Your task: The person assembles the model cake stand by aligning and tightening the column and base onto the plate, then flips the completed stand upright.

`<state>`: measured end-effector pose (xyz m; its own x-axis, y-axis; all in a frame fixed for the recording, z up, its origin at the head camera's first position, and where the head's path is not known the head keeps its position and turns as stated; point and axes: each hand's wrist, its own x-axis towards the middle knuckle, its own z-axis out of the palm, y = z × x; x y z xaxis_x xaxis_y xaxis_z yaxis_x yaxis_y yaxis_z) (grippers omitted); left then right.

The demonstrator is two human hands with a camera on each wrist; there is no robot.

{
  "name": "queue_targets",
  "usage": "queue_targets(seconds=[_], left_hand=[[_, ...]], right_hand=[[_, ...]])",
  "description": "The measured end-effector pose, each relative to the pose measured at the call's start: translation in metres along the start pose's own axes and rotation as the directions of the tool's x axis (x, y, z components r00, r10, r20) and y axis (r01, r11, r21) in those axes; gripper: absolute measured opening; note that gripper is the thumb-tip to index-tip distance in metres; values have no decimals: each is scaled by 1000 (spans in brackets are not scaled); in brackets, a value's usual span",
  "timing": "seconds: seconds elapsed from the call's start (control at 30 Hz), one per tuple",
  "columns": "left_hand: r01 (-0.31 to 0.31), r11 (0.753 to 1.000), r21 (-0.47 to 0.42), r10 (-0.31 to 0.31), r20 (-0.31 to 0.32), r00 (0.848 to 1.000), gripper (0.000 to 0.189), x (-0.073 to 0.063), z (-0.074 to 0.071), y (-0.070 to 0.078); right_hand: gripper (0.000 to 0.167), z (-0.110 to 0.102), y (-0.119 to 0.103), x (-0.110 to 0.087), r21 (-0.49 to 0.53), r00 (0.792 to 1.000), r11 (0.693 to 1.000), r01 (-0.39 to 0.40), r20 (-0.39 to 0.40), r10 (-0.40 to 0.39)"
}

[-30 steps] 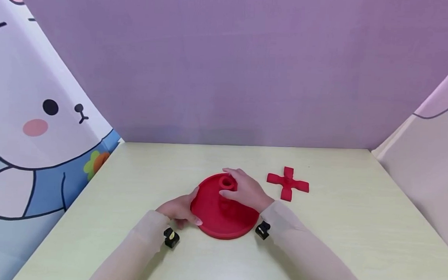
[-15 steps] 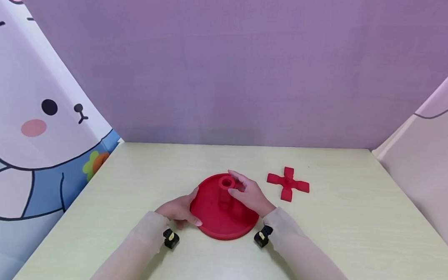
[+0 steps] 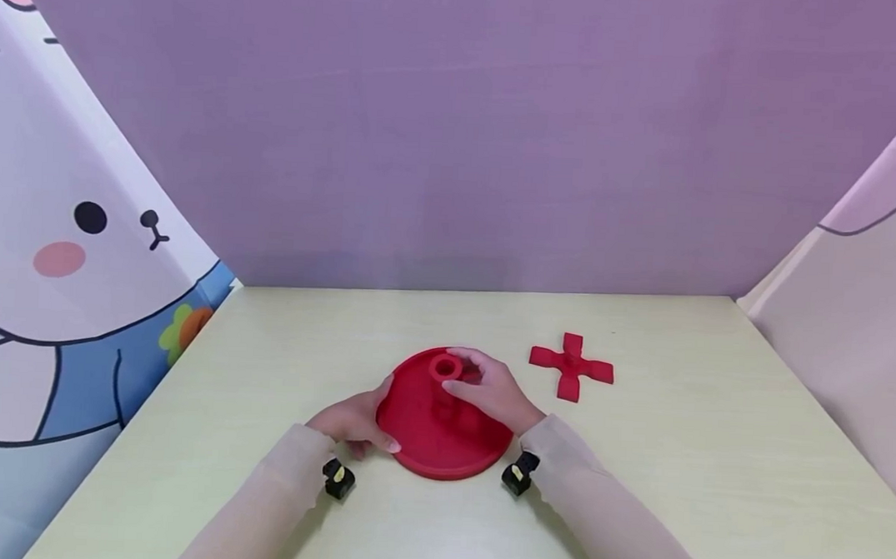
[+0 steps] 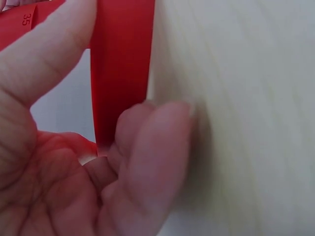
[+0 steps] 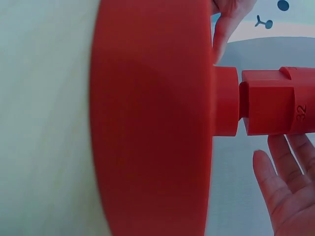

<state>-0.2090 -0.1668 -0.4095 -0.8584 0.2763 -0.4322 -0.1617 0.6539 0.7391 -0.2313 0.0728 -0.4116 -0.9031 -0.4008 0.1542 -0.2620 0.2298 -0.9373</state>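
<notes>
A round red base (image 3: 426,445) with a raised rim lies on the table, and a red threaded-looking post (image 3: 445,396) stands up from its middle. My left hand (image 3: 355,417) grips the base's rim at its left side, thumb and fingers spread along the edge. With thumb and fingers around its upper part, my right hand (image 3: 496,392) holds the post near its hollow top. The right wrist view shows a narrow neck between the post (image 5: 268,102), marked 32, and the base (image 5: 152,113). Fingertips of my right hand (image 5: 290,191) touch the post there.
A red cross-shaped piece (image 3: 571,367) lies on the pale table (image 3: 680,456), right of and beyond the base. A purple backdrop (image 3: 484,131) rises behind the table, with a printed cartoon sheet (image 3: 68,213) at left. Black wrist cameras (image 3: 339,479) hang under both sleeves.
My right hand loosens a little from the post, drawing right, and then closes in around it again. The left hand stays at the rim; the whole view shifts slightly.
</notes>
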Motion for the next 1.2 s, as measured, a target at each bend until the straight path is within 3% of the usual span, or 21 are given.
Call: queue_targets(seconds=[0.17,0.37,0.57,0.77,1.0,1.2], left_hand=[[-1,1000,-7,1,1,1000,116,0,-1,-1],[8,1000,0,-8,-2,1000,116,0,0,-2],[15,1000,17,-15,-6,1000,115,0,0,-2],[23,1000,7,-23,1,1000,115,2,1,1],[27,999,20,-27,-1,1000,116,2,1,2],[33,999,17,-33,-1,999,116,1,1,1]], right_hand=[[54,2,-2,0,-30,1000,1000,-9,-26,8],[58,-1,-1,-2,14,1000,1000,-20,-8,20],[49,-5,-1,-4,-3,998,999,45,38,-45],[52,-7,1,-3,-47,997,997,68,50,-66],[46,-6,-1,-3,-22,999,999,42,32,-41],[56,-1,-2,-1,9,998,1000,27,50,-27]])
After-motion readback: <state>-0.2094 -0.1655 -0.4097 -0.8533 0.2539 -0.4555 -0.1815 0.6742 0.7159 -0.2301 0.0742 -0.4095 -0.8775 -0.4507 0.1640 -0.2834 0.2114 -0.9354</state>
